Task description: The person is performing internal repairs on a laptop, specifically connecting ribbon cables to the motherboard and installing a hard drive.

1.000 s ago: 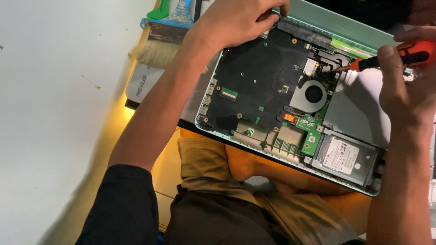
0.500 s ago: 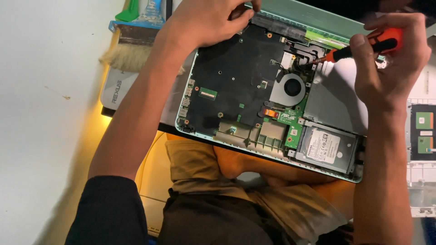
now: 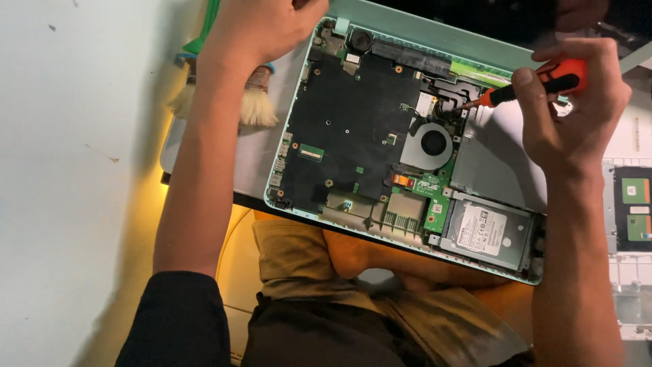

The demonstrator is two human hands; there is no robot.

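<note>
Seen from my head camera, an opened laptop (image 3: 407,156) with a pale green shell lies bottom-up across my lap and the edge of the bench (image 3: 68,170), its black mainboard, round cooling fan (image 3: 432,143) and silver hard drive (image 3: 485,234) exposed.

My right hand (image 3: 577,112) is curled shut around the orange-and-black handle of a screwdriver (image 3: 526,88), thumb and fingers wrapped tight. The shaft slants down and to the left, and the tip meets the dark metal heat pipe (image 3: 455,95) just above the fan.

My left hand (image 3: 261,30) rests palm down on the laptop's upper left corner. Its fingers run out of the top of the frame, so I cannot tell how far it is open or whether it grips anything.

Under my left wrist, a paintbrush (image 3: 255,102) with pale bristles lies just beside the laptop's left edge on a grey panel.

At the far right, well apart from the screwdriver, a separate board with small green circuit pieces (image 3: 635,204) sits on the bench.
</note>
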